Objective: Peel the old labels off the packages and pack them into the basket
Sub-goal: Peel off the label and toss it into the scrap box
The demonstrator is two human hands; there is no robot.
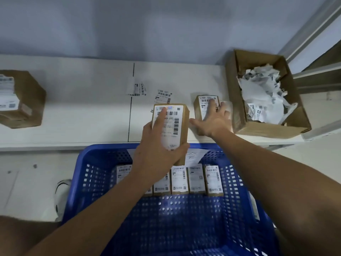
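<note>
My left hand (156,143) grips a small brown package (181,124) with a white barcode label, held above the far rim of the blue basket (83,182). My right hand (214,121) lies with fingers spread on a second labelled package (203,103) standing on the white table, and something pale and blurred sits under its fingers. Several labelled packages (196,179) stand in a row inside the basket against its far wall. Two peeled labels (137,88) (163,96) lie loose on the table behind the held package.
An open cardboard box (295,126) full of crumpled peeled labels stands at the right of the table. A larger brown carton (27,100) with labels sits at the far left. A shoe (61,193) shows on the floor left of the basket. A wall rises behind the table.
</note>
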